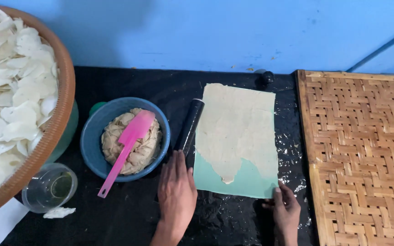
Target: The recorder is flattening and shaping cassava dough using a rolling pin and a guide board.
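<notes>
Black plastic-covered worktop (128, 218) meets blue wall (215, 32), woven mat (365, 155) alongside.

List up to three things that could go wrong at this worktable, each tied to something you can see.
1. The dough sheet looks thin and ragged at its near edge; it might tear if the green mat shifts under the right hand.
2. The black rolling pin under the left hand lies close to the blue bowl and could knock it.
3. The glass cup sits near the table edge.
</notes>
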